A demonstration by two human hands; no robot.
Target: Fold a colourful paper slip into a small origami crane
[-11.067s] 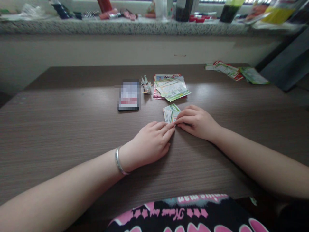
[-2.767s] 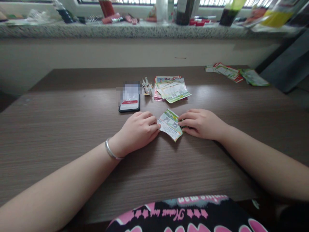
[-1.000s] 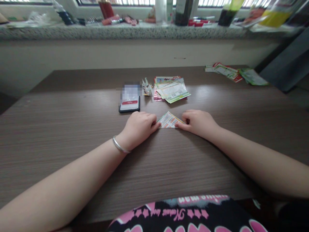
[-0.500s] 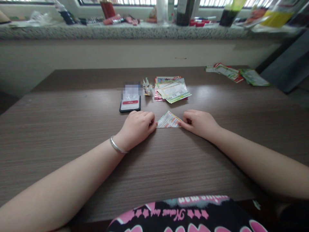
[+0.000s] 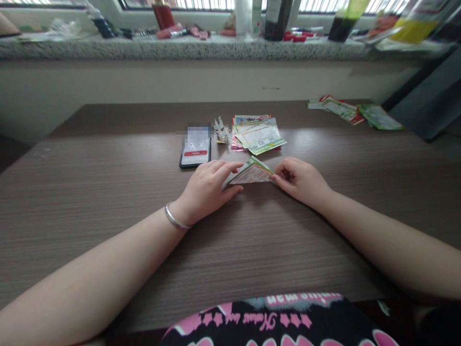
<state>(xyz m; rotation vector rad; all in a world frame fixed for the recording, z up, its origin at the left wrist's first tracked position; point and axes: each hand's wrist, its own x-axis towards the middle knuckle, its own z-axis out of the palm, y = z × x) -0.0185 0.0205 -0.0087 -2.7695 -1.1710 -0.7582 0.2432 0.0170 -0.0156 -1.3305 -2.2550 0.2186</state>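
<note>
A small printed paper [image 5: 252, 174], folded into a triangle, is lifted slightly off the brown wooden table [image 5: 108, 192] between my two hands. My left hand [image 5: 207, 188], with a silver bracelet at the wrist, pinches its left corner between thumb and fingers. My right hand [image 5: 300, 180] pinches its right corner. Just beyond lie a stack of printed paper squares [image 5: 258, 134] and a small folded paper crane [image 5: 221, 130].
A phone [image 5: 195, 146] with a lit screen lies left of the crane. More leaflets [image 5: 351, 110] lie at the table's far right. Behind the table a granite sill [image 5: 187, 47] carries bottles and clutter. A dark panel [image 5: 428, 103] leans at the right.
The paper went from a loose square to a flat triangle pressed on the table. Now both hands have raised the triangle a little, and my left fingers have spread along its edge.
</note>
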